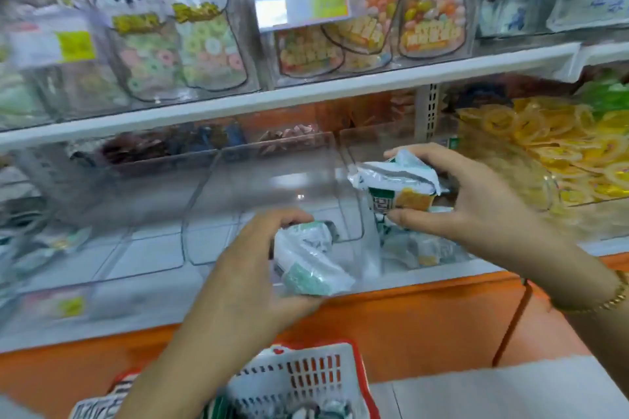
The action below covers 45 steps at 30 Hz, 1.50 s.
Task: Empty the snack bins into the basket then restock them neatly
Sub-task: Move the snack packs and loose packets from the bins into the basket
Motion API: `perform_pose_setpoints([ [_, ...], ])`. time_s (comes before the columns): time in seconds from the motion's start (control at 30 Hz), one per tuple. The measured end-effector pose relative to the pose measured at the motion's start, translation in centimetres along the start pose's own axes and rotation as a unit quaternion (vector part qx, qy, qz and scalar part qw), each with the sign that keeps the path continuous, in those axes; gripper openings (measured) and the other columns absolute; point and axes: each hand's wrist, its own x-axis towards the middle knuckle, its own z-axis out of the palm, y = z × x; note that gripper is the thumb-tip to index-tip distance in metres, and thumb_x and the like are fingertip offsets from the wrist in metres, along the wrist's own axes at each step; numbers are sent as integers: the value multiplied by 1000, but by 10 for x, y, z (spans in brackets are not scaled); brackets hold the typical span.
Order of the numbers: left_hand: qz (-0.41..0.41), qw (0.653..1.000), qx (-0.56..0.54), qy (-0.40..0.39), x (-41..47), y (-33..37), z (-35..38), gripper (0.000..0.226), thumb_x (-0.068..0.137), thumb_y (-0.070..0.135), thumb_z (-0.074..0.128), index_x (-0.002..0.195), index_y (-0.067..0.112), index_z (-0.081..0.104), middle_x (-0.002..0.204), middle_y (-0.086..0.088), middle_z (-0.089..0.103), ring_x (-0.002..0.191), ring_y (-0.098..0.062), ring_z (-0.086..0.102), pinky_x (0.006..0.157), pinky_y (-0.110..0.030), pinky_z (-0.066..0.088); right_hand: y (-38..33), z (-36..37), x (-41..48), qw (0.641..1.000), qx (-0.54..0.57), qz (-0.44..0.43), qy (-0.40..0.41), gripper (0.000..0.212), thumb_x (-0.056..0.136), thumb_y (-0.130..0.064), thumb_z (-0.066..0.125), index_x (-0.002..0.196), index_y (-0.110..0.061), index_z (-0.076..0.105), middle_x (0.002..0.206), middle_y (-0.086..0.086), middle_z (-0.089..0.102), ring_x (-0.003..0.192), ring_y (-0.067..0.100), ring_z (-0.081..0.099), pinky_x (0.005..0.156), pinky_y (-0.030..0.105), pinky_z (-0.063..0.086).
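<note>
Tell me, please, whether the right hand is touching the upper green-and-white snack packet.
Touching. The head view shows the right hand pinching the upper green-and-white snack packet, fingers over its top, thumb under it.

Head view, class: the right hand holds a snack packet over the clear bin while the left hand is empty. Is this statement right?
No. The left hand is not empty: it grips a green and white packet of its own, as the head view shows. The right hand does hold a snack packet over the clear bin.
</note>
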Motion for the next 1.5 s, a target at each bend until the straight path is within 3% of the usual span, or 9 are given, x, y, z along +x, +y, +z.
perform_pose_setpoints([
  [0.23, -201, 973, 90, -76, -139, -122, 7, 62, 72, 29, 81, 115, 45, 40, 121, 20, 38, 100, 7, 35, 75, -5, 33, 17, 156, -61, 948, -74, 36, -308, 49, 80, -41, 73, 123, -32, 51, 113, -14, 61, 98, 6, 58, 81, 26, 48],
  [0.37, -303, 941, 101, -111, -171, -161, 28, 68, 77, 31, 77, 133, 27, 39, 135, 4, 37, 119, -13, 43, 93, -24, 40, 49, 227, -110, 866, -149, 44, -476, 65, 87, -40, 66, 141, -15, 38, 138, 6, 47, 122, 22, 46, 100, 31, 37],
  [0.5, -337, 901, 72, -264, -176, -168, 43, 74, 77, 23, 78, 139, 24, 38, 138, 1, 40, 116, -13, 47, 94, -24, 43, 59, 247, -137, 795, -183, 63, -575, 71, 85, -24, 69, 145, -13, 32, 140, 13, 44, 123, 27, 45, 100, 34, 38],
  [0.7, -289, 929, 67, -222, -149, -148, 36, 38, 86, 22, 69, 121, 23, 55, 109, 12, 58, 99, -1, 55, 78, -9, 38, 39, 201, -91, 843, -223, 20, -489, 36, 92, -28, 59, 126, -17, 55, 124, 3, 59, 110, 17, 54, 97, 32, 45],
  [0.8, -200, 971, 46, -123, -106, -116, 21, 14, 88, 20, 65, 89, 33, 60, 82, 11, 62, 76, 3, 58, 67, -6, 44, 17, 142, -54, 881, -242, -21, -405, 14, 92, -35, 57, 88, -25, 64, 88, -12, 65, 72, -2, 53, 68, 16, 46],
  [0.97, -16, 995, 68, -67, 1, -35, 11, 13, 86, 33, 62, 74, 29, 63, 73, 10, 66, 72, -3, 59, 64, -15, 46, 15, 31, -14, 978, -198, 8, -72, 34, 87, -40, 61, 60, -23, 51, 52, -6, 47, 56, 7, 47, 50, 16, 33],
  [1.1, 140, 986, 78, -46, 94, 27, 36, 11, 89, 28, 62, 82, 20, 65, 76, 8, 66, 73, -5, 58, 67, -19, 46, 54, -31, 1, 961, -247, 61, 105, 26, 87, -34, 64, 69, -15, 60, 63, -6, 59, 59, 4, 54, 49, 12, 34],
  [1.27, 214, 942, 190, -176, 191, 54, 96, 28, 86, 25, 69, 112, 19, 61, 110, 4, 64, 87, -4, 53, 68, -10, 39, 111, -70, 14, 912, -319, 253, 37, 39, 85, -38, 67, 110, -9, 61, 100, 12, 67, 88, 27, 62, 74, 37, 51],
  [1.5, 99, 883, 305, -343, 269, 18, 154, 90, 77, 33, 77, 149, 19, 24, 153, -1, 30, 135, -21, 36, 103, -29, 33, 136, -74, 44, 860, -344, 316, -206, 85, 83, -51, 64, 150, -25, 19, 154, 1, 29, 136, 23, 37, 107, 35, 37],
])
